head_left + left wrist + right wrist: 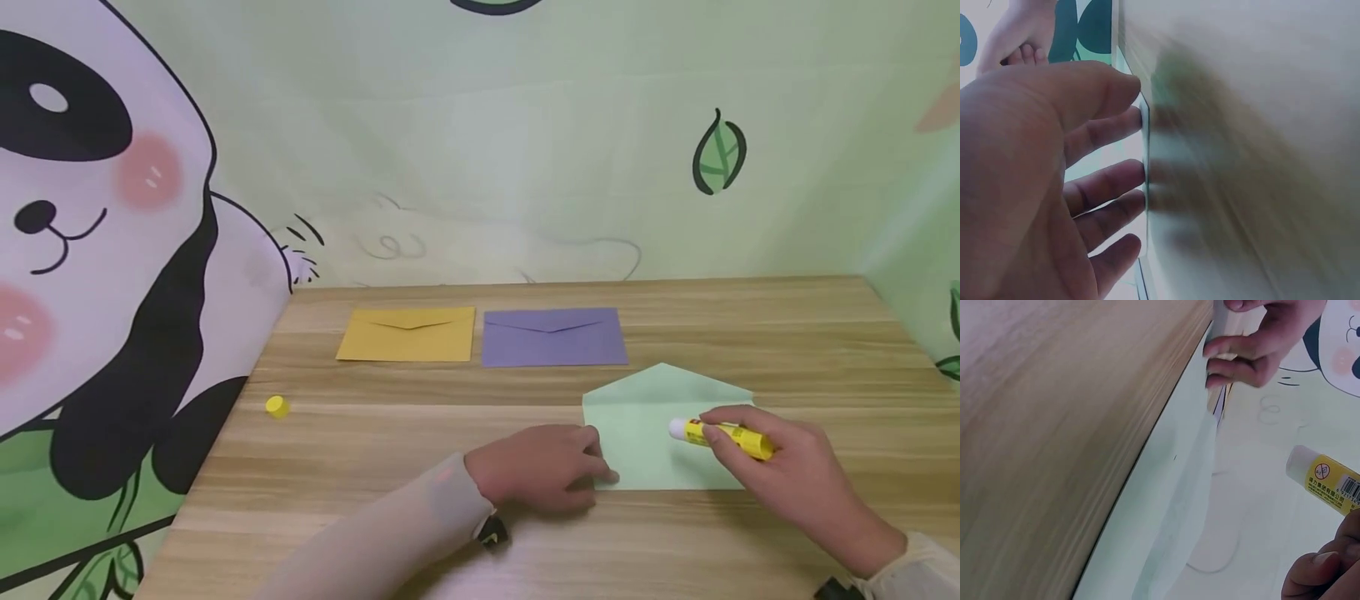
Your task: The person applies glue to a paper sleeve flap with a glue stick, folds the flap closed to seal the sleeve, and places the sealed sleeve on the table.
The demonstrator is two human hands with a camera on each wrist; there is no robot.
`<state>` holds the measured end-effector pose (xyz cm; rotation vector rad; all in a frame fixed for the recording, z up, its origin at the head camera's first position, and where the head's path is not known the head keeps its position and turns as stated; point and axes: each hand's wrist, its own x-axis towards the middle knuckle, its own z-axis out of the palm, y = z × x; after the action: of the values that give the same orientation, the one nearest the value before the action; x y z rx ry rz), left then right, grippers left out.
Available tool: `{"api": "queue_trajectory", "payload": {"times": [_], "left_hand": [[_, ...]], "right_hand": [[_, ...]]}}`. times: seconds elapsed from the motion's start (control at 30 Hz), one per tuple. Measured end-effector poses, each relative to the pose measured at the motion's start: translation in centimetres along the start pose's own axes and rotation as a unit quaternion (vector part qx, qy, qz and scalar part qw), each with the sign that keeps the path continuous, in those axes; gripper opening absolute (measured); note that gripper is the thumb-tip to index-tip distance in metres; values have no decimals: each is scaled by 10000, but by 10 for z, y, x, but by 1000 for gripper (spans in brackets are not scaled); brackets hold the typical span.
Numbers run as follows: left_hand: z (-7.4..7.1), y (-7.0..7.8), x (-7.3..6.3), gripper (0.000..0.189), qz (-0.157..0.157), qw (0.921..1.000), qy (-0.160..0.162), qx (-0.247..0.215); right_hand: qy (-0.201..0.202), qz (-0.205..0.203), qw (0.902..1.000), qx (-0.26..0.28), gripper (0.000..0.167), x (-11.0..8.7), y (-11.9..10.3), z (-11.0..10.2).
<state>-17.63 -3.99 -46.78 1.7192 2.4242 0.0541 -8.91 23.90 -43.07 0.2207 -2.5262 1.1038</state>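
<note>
A pale green envelope (645, 450) lies on the table with its pointed flap opened away from me. My left hand (543, 468) rests at its left edge, fingers spread and fingertips on the paper; in the left wrist view the fingers (1107, 184) are nearly straight. Above the envelope's right half, my right hand (806, 467) grips an uncapped yellow glue stick (738, 439), its white end pointing left. The right wrist view shows the glue stick (1332, 481) raised off the paper, held between thumb and fingers.
Behind the green envelope lie a yellow envelope (408, 337) and a purple envelope (553, 340), side by side with flaps folded down. A small yellow cap (277, 407) is near the left edge of the wood-grain table (360, 542). A printed panda backdrop (480, 150) hangs behind.
</note>
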Motion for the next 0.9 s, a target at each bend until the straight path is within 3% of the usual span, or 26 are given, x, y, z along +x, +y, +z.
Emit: {"api": "queue_trajectory", "payload": {"times": [0.47,0.7,0.9], "left_hand": [[-1,-12,-57,32,47,9998,158,-108],[2,-19,-86,31,-280,9992,207,-217],[2,-20,-99,25,-729,9968,204,-238]], "right_hand": [[-81,-73,9999,-25,19,3,-3,12],[-152,-304,9994,-70,22,4,-3,20],[-184,-351,9992,-29,22,5,-3,24]]}}
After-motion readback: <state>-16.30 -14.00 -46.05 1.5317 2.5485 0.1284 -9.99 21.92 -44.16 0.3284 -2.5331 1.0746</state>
